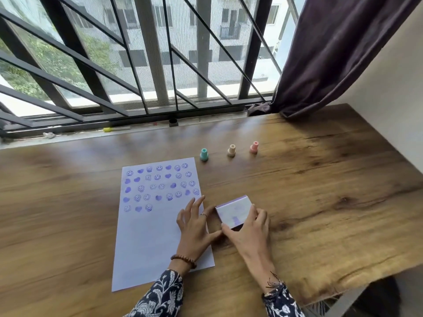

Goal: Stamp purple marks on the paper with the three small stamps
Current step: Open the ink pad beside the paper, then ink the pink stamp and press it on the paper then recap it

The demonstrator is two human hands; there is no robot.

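Head view: right hand (248, 227) grips ink pad (234, 211) beside paper (148, 236), left hand (194, 227) spread wide on paper's right edge. Three stamps (231, 151) stand in a row twd worktop's far edge, nearer right hand.

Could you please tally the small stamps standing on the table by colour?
Teal stamp: 1
Cream stamp: 1
Pink stamp: 1
Total: 3, in a row on the table beyond the paper.
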